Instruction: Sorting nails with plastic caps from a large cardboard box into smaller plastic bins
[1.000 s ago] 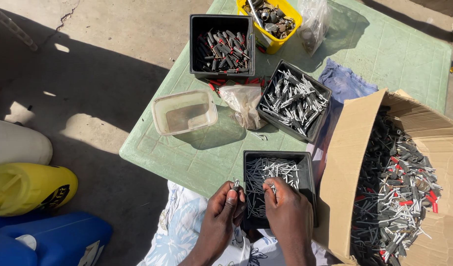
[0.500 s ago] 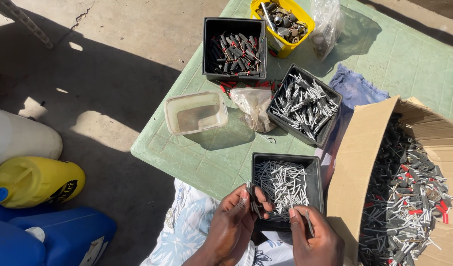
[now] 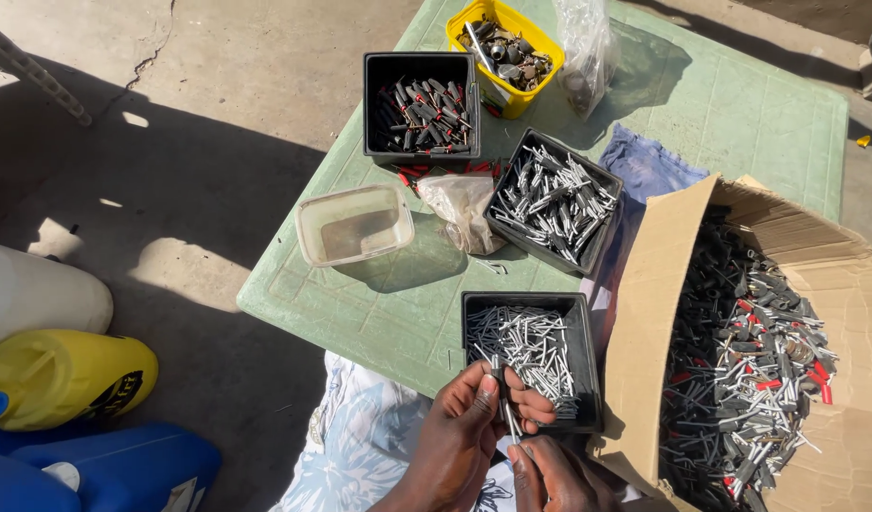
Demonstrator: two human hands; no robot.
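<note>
Two hands are meeting over the near edge of the green table (image 3: pixel 379 313), and I am watching them work a slim silver pin (image 3: pixel 503 410) between them. My left hand (image 3: pixel 464 431) is pinching the pin's upper part in a closed grip of thumb and fingers, holding it nearly upright; my right hand (image 3: pixel 554 474) is closing its fingertips on the lower end. The pin is hanging just above the front rim of the black tray (image 3: pixel 588 379) of similar silver pins, which is sitting at the table's near edge. Farther back, a second black tray (image 3: pixel 602 242) of silver pieces, a clear plastic tub (image 3: pixel 353 226) and a black tray of dark, red-tipped pieces (image 3: pixel 419 116) are standing apart from one another, with a yellow tub (image 3: pixel 504 57) at the far edge. An open cardboard box (image 3: pixel 659 303) of mixed pieces is lying off the table's right side. To my mind, doing this well is calling for a steady left pinch, small right-hand moves, and keeping the work over the tray so a dropped pin lands inside.
</note>
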